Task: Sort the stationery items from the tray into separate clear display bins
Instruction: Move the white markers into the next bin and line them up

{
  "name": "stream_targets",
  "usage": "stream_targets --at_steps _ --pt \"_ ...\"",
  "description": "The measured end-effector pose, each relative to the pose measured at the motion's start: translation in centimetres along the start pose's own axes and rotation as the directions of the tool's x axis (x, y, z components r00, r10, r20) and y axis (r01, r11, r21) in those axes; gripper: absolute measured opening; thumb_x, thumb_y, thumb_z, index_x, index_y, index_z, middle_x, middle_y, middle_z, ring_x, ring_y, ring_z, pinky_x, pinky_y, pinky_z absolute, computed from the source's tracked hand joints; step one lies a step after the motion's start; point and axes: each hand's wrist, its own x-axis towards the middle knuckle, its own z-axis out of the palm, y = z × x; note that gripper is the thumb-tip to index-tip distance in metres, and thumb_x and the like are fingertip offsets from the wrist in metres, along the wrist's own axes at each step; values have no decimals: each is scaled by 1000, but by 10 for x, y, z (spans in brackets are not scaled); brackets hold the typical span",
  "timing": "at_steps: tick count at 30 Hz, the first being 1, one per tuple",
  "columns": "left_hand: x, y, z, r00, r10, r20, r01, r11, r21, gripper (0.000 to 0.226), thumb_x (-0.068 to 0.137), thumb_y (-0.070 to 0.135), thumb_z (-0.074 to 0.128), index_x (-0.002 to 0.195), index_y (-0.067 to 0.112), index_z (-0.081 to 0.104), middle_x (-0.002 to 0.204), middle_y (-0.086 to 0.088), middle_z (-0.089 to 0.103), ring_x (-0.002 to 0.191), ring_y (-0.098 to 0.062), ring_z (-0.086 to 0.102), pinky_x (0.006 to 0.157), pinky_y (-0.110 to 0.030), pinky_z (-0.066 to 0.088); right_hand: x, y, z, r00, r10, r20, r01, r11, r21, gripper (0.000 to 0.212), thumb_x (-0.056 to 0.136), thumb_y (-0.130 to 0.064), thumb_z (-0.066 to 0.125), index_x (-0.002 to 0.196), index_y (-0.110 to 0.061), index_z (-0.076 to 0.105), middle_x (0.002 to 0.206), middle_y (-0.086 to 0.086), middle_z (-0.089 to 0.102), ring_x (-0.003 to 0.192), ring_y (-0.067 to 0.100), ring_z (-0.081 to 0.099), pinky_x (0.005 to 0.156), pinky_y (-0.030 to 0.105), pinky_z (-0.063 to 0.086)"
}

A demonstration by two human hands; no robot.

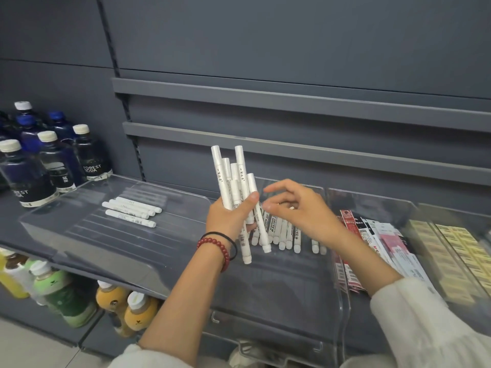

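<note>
White pens (217,166) are being clamped, splayed, in the left hand (229,216), right hand (300,208) held open just beside it; ends are best squared before release.

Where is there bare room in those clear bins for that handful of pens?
The left bin is bare in front of its white pens; the middle bin is bare in front of its pen row. Packets and yellow boxes crowd the right side.

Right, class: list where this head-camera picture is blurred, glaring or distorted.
Head view: wide-angle lens bows the shelf rails; right hand and far-right yellow boxes are blurred; glare streaks the left clear bin; pens in the left hand are sharp.
</note>
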Motion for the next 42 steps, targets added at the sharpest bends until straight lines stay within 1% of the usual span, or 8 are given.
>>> stream_targets --at_steps 7,12,19,25,33,37,40,42 --pt "-5 0 1 999 -33 22 33 999 -20 19 78 22 77 89 10 68 82 -7 69 71 -15 67 56 -25 58 0 4 4 998 -9 56 9 1000 4 21 90 -30 66 101 -25 49 97 -8 72 90 10 67 83 25 51" --pt "-3 -4 10 999 -38 20 38 999 1 17 77 23 78 83 11 67 76 -6 66 67 -13 64 55 -24 57 -1 28 -17 1000 -14 -23 6 958 -287 10 96 -26 56 97 -35 51 96 -15 60 88 6 59 83 26 44" --pt "-2 -8 20 997 -33 64 33 999 8 28 77 22 78 97 4 70 75 -4 66 59 -5 61 52 -21 55 6 62 -33 988 75 -137 -153 644 -749 16 91 -39 54 106 -43 53 90 -17 64 106 13 49 95 39 23" --pt "-2 -8 21 996 -47 78 47 999 -6 25 77 21 78 94 7 68 94 -16 72 86 -26 71 55 -23 57 18 62 -25 977 205 -52 -126 366 -922 32 94 -48 48 125 -42 51 112 -11 66 126 18 41 110 49 10" --pt "-6 -5 12 992 -62 114 70 995 -71 26 84 19 72 102 3 63 88 -6 71 74 -14 71 56 -24 58 19 62 -19 967 250 -53 -122 265 -957 39 96 -45 46 134 -37 47 118 -6 64 127 19 41 111 49 11" --pt "-11 -2 11 990 -54 128 64 995 -79 23 84 18 71 100 5 62 85 -6 71 70 -13 71 57 -25 59 8 50 -20 980 87 -181 -198 548 -812 28 96 -50 46 119 -38 57 110 -16 67 113 10 54 105 39 23" --pt "-13 0 9 992 -59 115 69 994 -87 21 83 17 72 99 8 63 89 -7 71 75 -17 72 60 -28 60 -7 31 -18 969 62 -238 -149 919 -366 20 93 -46 55 105 -33 66 98 -17 70 94 1 63 88 18 43" --pt "-15 3 6 993 -73 92 83 990 -112 19 82 16 73 97 9 63 95 -10 71 73 -18 73 56 -27 58 -16 13 -12 977 82 -199 -105 989 -107 18 93 -41 58 103 -29 68 94 -13 71 84 -2 66 74 8 44"
